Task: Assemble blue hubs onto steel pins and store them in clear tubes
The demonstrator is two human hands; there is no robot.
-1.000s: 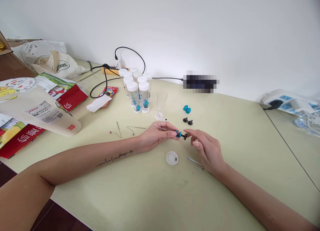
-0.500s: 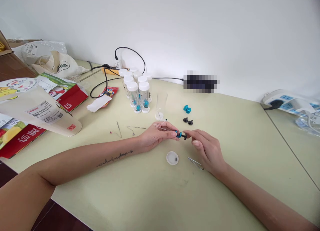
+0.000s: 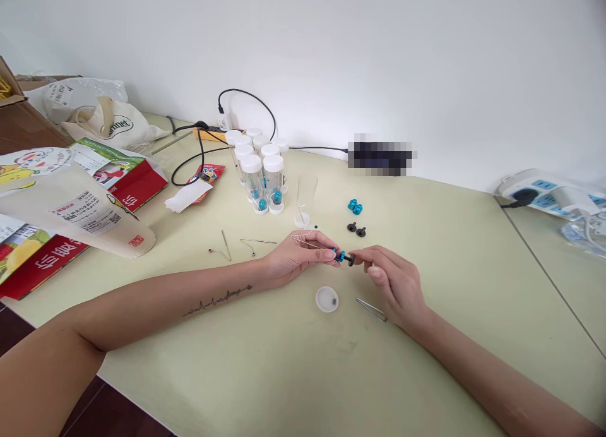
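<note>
My left hand (image 3: 303, 252) pinches a small blue metal piece (image 3: 339, 255) between thumb and fingers. Out of its right end sticks a black thumbscrew (image 3: 350, 259) with a round flat head. A thin bent wire (image 3: 303, 239) passes behind the same hand's fingers; whether they grip it is hard to tell. My right hand (image 3: 395, 282) has its index fingertip at the screw's head, with the thumb apart and the other fingers bent. Below the hands, a white cap (image 3: 327, 299) holds a tiny dark part. Metal tweezers (image 3: 370, 309) lie beside my right hand.
Two blue pieces (image 3: 355, 206) and two black screws (image 3: 356, 229) lie farther back. An uncapped clear tube (image 3: 307, 194) stands near several capped tubes (image 3: 273, 181). Bent wires (image 3: 225, 251) lie left. A plastic cup (image 3: 108, 219), boxes (image 3: 137, 184) and a power strip (image 3: 544, 191) flank the area.
Hardly anything differs. The right index fingertip shifts very slightly at the screw's head, while my left hand keeps its hold on the blue piece.
</note>
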